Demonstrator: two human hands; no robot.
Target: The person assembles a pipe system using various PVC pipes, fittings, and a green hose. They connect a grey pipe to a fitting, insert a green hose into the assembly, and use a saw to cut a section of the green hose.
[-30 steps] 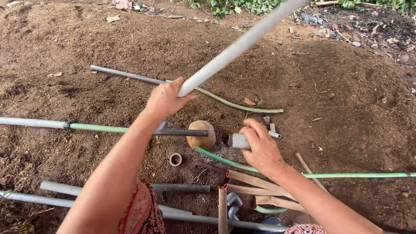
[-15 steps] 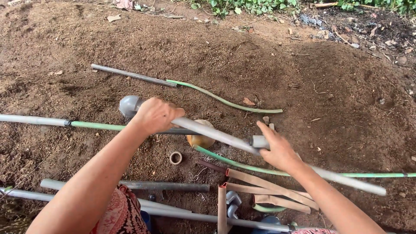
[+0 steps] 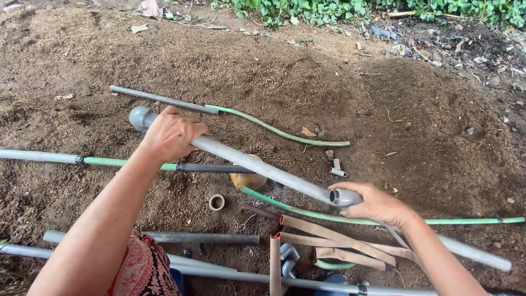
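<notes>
Left hand (image 3: pixel 170 134) was closed over the top of a long grey plastic pipe (image 3: pixel 263 170), knuckles up, arm stretched out from the near left. The hand sat just behind the grey coupling (image 3: pixel 140 117) at the pipe's far-left end. Pipe ran diagonally, held above the brown dirt ground (image 3: pixel 416 126), dropping toward the near right. Right hand (image 3: pixel 378 204) gripped the pipe at a second grey fitting (image 3: pixel 345 197), fingers curled round it, wrist bent, forearm coming from the near right. Under the pipe lay a tan rounded object (image 3: pixel 249 179), a small ring of tape (image 3: pixel 217 202), a thin green hose (image 3: pixel 383 221) and brown flat strips (image 3: pixel 329 234). A grey-and-green rod (image 3: pixel 109 162) lay left; a curved green hose (image 3: pixel 274 129) lay farther off.
</notes>
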